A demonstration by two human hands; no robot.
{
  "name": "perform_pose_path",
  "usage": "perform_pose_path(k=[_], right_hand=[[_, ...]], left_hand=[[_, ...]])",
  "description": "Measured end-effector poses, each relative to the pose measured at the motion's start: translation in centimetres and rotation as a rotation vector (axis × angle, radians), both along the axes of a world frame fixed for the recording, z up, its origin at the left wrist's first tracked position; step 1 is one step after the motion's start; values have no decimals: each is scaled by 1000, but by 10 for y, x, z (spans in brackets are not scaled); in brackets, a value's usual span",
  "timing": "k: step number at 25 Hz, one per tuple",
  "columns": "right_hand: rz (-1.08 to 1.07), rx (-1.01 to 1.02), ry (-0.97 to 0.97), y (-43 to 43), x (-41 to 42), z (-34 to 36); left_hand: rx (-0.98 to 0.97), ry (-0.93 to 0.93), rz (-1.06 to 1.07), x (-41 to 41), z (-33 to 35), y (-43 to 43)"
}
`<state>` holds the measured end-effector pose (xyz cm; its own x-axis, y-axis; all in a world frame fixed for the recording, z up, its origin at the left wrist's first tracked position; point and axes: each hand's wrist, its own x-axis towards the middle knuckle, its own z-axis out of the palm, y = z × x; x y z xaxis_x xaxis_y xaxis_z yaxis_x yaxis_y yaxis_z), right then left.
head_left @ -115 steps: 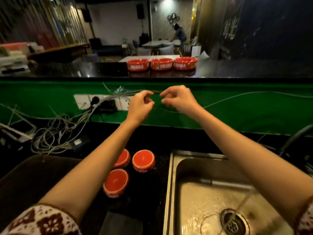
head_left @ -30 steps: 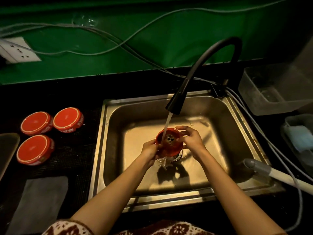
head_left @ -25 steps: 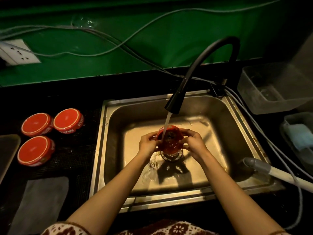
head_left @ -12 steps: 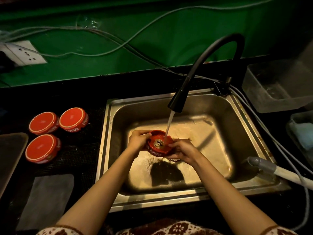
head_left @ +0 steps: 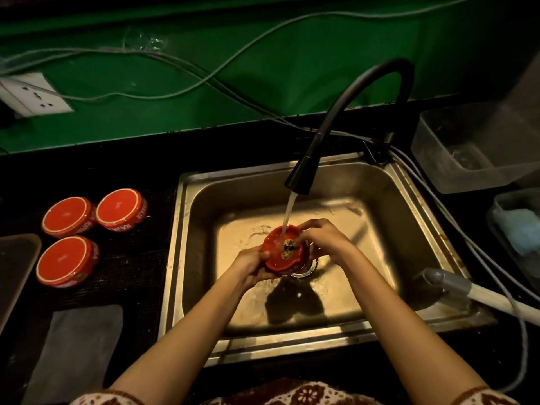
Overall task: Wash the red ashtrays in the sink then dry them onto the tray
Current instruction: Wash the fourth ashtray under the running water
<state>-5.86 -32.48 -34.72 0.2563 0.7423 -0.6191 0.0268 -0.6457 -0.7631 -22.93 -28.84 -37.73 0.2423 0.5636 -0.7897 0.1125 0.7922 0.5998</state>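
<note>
Over sink [head_left: 187, 258] drain: red ashtray [head_left: 282, 252], tilted, under faucet [head_left: 301, 176] stream. Left hand [head_left: 251, 266] grips its left rim; right hand [head_left: 324, 238] grips right rim. Three upturned ashtrays [head_left: 67, 261] left of sink, on bench.

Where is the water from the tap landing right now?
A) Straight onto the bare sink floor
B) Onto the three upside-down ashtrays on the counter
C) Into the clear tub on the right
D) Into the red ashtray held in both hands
D: the water from the tap falls into the red ashtray, which the left hand and right hand hold over the sink.
</note>
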Motion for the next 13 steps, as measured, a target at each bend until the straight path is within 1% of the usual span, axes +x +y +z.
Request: perform_pose_path(k=[3,6,9,13], right_hand=[[68,52,-18,2,11,3],[38,105,24,3,20,2],[-60,70,130,2,22,-5],[-131,-8,258,0,13,-19]], left_hand=[[40,17,6,7,-2,-2],[130,38,12,9,4,4],[218,73,-53,6,17,11],[284,224,-150,1,32,25]])
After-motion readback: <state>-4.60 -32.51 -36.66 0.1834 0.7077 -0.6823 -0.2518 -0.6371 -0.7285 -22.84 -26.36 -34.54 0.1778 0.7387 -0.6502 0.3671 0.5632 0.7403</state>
